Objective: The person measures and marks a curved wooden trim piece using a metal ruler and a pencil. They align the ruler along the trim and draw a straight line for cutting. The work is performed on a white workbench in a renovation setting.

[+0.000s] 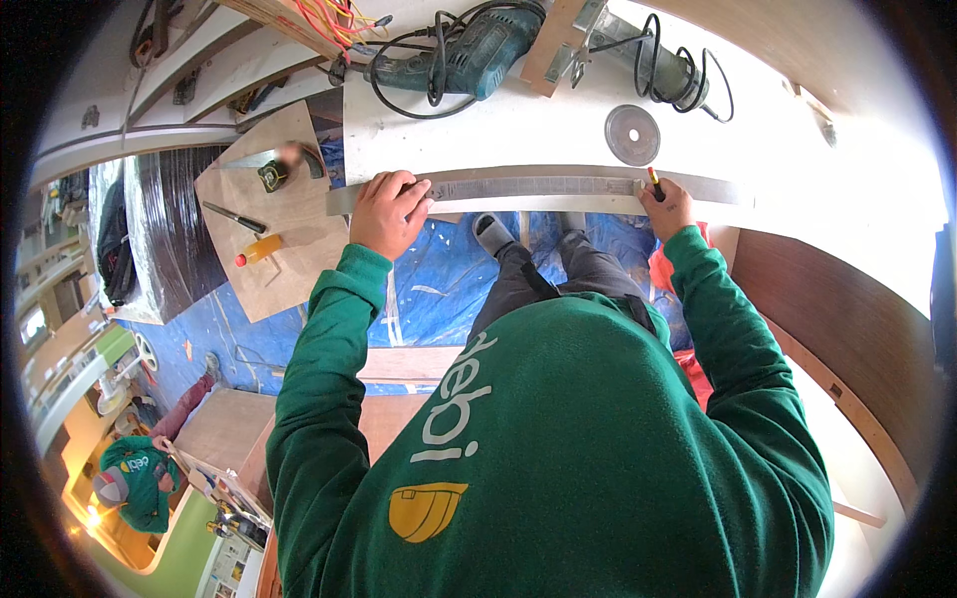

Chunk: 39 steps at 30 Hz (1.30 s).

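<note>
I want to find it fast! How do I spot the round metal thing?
Start at the white board under the long steel ruler. The flat grey metal disc lies above the right hand. Unlike the corded power tools behind, it is round with a centre hole.

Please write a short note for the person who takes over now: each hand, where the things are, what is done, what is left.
Left hand: flat, pressing the long grey metal straightedge onto the white board.
Right hand: holds a yellow-and-black marker at the straightedge's edge.
Nearby: grey disc, teal power drill.
Done: straightedge laid along the board's near edge.
Left: no drawn line visible yet.
</note>
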Motion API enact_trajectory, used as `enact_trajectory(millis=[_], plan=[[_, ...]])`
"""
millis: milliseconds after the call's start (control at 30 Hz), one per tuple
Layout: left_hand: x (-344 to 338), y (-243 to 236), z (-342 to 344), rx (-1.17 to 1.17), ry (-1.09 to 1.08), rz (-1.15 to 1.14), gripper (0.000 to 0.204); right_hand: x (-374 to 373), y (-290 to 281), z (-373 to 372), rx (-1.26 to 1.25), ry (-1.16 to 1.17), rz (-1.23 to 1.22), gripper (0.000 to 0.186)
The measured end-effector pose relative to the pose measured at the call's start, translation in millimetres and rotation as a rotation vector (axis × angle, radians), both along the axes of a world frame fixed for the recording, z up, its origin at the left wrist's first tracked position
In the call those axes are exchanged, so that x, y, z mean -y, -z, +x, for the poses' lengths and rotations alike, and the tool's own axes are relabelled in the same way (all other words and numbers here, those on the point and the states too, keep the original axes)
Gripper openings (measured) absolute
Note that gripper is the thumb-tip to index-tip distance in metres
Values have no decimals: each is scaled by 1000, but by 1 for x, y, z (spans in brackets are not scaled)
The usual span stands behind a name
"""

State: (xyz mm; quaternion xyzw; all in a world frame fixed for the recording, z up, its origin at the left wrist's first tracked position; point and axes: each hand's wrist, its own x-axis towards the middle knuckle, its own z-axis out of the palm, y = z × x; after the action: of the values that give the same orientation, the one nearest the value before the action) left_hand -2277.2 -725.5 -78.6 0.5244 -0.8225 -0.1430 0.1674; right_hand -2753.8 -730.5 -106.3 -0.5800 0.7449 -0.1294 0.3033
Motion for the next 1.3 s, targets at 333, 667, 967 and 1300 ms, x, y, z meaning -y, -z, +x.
enact_trajectory(millis=[333,667,967,1300], plan=[[7,4,1,0,-13,2,26,5,7,-2,17,10,-18,31],[7,1,2,-2,-12,14,25,5,9,-3,-3,13,-12,30],[8,3,2,-13,-1,7,25,5,9,-3,-2,4,-11,30],[7,5,1,-12,-5,-20,24,6,8,-4,-20,-18,-8,31]])
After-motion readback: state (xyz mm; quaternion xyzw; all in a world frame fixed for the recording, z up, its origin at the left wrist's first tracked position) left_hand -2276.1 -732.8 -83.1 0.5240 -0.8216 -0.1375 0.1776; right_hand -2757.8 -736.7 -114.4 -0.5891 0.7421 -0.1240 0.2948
